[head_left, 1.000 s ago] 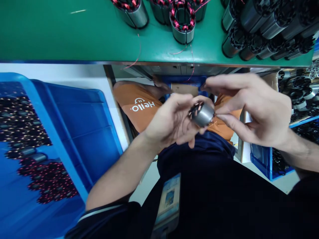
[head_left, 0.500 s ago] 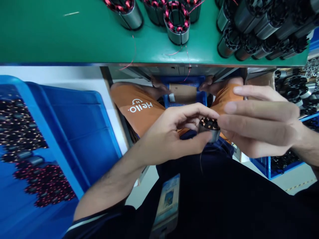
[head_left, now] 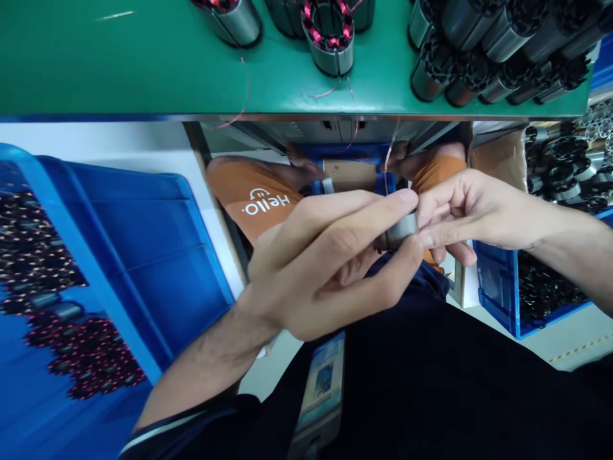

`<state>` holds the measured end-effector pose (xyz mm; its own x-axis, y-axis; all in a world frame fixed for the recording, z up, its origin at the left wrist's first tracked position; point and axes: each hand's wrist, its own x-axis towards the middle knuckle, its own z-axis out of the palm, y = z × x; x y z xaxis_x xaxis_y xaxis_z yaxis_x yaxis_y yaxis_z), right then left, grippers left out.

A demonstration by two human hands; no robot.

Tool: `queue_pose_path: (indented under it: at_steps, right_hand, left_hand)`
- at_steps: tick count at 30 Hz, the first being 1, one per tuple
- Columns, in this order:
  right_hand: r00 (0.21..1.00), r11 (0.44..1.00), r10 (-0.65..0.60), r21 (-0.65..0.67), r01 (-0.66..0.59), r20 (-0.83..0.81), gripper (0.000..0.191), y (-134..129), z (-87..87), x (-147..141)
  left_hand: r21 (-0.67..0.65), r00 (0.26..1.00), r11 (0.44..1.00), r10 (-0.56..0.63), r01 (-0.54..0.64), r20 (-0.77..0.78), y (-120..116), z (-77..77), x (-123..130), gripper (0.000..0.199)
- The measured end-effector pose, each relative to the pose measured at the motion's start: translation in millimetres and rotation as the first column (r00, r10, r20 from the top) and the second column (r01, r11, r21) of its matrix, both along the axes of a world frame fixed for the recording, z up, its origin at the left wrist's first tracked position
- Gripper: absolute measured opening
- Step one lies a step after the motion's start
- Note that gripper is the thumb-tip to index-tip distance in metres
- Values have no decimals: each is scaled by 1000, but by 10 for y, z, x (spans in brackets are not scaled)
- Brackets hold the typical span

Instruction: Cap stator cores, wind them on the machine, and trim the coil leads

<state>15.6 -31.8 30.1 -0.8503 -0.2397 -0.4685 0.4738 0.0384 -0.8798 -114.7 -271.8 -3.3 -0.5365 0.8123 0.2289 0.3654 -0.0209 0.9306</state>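
Observation:
My left hand is closed round a small motor stator, a short metal cylinder held over my lap. The stator lies tipped on its side, with its end faces mostly hidden by my fingers. At its right end my right hand has its thumb and fingers pressed together against the rim. Whether a wire is pinched there too, I cannot tell. A thin copper-coloured wire rises from behind my left fingertips toward the bench edge.
On the green bench stand stators with red windings and loose wire ends, and a group of dark stators at right. A blue bin on the left holds many wound stators. Another blue bin with black parts stands right.
The stator has been turned from upright onto its side. My left fingers have shifted over it, and my right hand has come from spread to pinching at its right end.

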Motion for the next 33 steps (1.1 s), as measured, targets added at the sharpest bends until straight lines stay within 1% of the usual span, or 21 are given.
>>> queue_pose_path:
  at_steps: [1, 3, 5, 6, 8, 10, 12, 14, 16, 17, 18, 19, 20, 22, 23, 24, 26, 28, 29, 31, 33]
  right_hand:
    - [997, 991, 11, 132, 0, -82, 37, -22, 28, 14]
    - [972, 919, 62, 392, 33, -227, 40, -47, 131, 52]
    - [954, 845, 112, 532, 56, -278, 41, -24, 269, 72]
    - [951, 830, 125, 555, 55, -282, 39, 7, 336, 68]
    - [955, 853, 82, 516, 81, -286, 36, 94, 432, 36]
    - [978, 930, -22, 355, 95, -206, 44, 175, 440, -10]
    - [998, 990, -69, 121, 69, 4, 47, 205, 353, -37]
    - [979, 999, 2, -49, 8, 206, 44, 170, 220, -33]
    - [965, 994, 68, -106, -42, 253, 41, 93, 117, -2]
    - [976, 997, 64, -57, -54, 209, 38, 52, 98, 17]
    - [990, 998, 45, 41, -51, 132, 35, 20, 104, 35]
    - [999, 987, 28, 159, -34, 42, 32, 0, 136, 50]
    - [999, 962, 14, 272, -2, -41, 30, -4, 189, 60]
    - [986, 891, 5, 449, 72, -168, 37, 43, 321, 58]
    - [977, 869, 27, 489, 82, -212, 38, 89, 380, 48]
    - [969, 866, 54, 494, 73, -239, 35, 142, 423, 34]
    - [975, 912, 71, 410, 21, -209, 33, 240, 438, 5]
    - [999, 984, 35, 178, -32, -14, 47, 287, 356, -15]
    - [994, 998, 24, 58, -30, 107, 48, 282, 291, -19]
    - [966, 995, 41, -94, -18, 253, 46, 225, 161, -19]
    - [970, 993, 63, -109, -38, 234, 45, 132, 89, -16]
  left_hand:
    - [-16, 995, 1000, -16, 15, -94, -7, 14, -1, 7]
    - [-7, 961, 999, -47, 47, -271, -9, 15, -5, 20]
    - [-26, 965, 998, -69, 64, -251, 7, -10, -13, 29]
    - [-30, 973, 997, -77, 72, -218, 19, -28, -18, 30]
    - [43, 974, 997, -58, 69, -220, 39, -67, -25, 27]
    - [167, 948, 985, 18, 37, -317, 44, -98, -16, 19]
    - [228, 908, 974, 100, -6, -406, 35, -111, 5, 12]
    - [227, 843, 974, 126, -5, -522, 22, -106, 22, 17]
    - [239, 751, 970, 124, 45, -648, 20, -90, 19, 20]
    - [247, 713, 966, 120, 77, -690, 26, -81, 11, 19]
    - [249, 700, 964, 117, 89, -705, 35, -73, 0, 18]
    - [224, 723, 972, 102, 74, -683, 46, -66, -11, 19]
    - [172, 776, 984, 72, 48, -627, 55, -61, -22, 21]
    - [47, 886, 998, -13, 40, -464, 64, -58, -36, 26]
    - [11, 917, 998, -50, 59, -395, 62, -60, -40, 26]
    - [24, 933, 997, -60, 73, -354, 58, -64, -40, 25]
    - [111, 923, 989, -51, 100, -380, 47, -76, -27, 22]
    - [186, 898, 981, 33, 55, -439, 42, -87, 4, 16]
    - [208, 881, 978, 73, 30, -468, 42, -90, 24, 13]
    - [233, 866, 972, 95, 25, -490, 48, -89, 57, 10]
    - [178, 917, 984, 57, 16, -394, 56, -79, 70, 12]
